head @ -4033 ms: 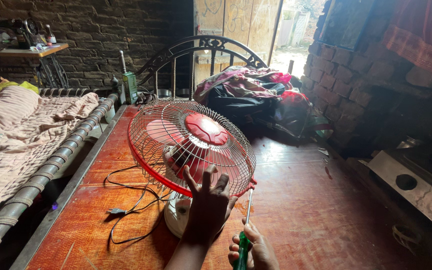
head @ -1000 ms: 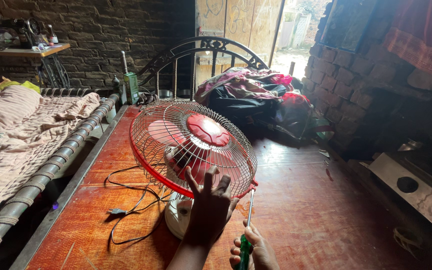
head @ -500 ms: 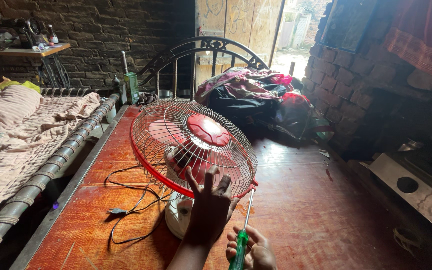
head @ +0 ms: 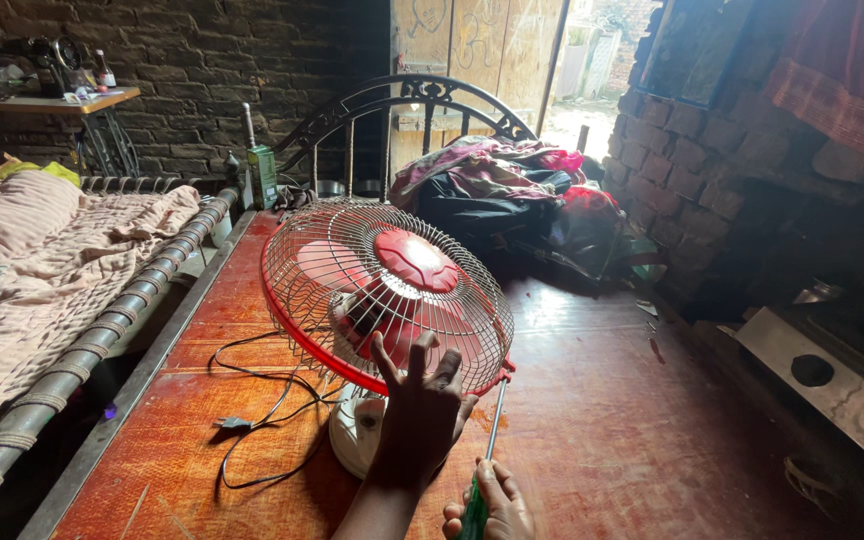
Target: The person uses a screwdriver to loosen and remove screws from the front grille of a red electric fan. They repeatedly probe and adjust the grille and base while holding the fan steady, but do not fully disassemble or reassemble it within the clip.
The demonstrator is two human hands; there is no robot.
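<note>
Red-rimmed table fan (head: 387, 290) stands on a reddish wooden surface (head: 612, 440), tilted back so the wire grille faces up and toward the camera. Red hub cap at grille centre; red blades visible through the wires. White base (head: 357, 430) sits below the grille, partly hidden by the left hand.

Left hand (head: 420, 415): palm pressed against the lower edge of the grille, fingers (head: 418, 362) spread wide and lying flat on the wires. Nothing is clasped; the hand braces the fan rather than gripping it.

Right hand (head: 492, 508): at the bottom edge of the view, fingers curled closed around the green handle of a screwdriver (head: 487, 455). Metal shaft runs up and slightly right from the handle; its tip meets the red rim at the lower right of the grille, where a small red tab sticks out.

Black power cord (head: 252, 410) lies in loose loops on the surface left of the base, with the plug free, near the left edge.

Surroundings:
- Metal-framed cot (head: 102, 330) just left of the surface, covered with a pale striped blanket (head: 32, 270).
- Green box (head: 263, 175) upright at the far end of the surface, near a curved black metal headboard (head: 407, 105).
- Heap of clothes and dark bags (head: 512, 195) behind the fan.
- Brick walls at back and right; wooden door ajar with daylight beyond.
</note>
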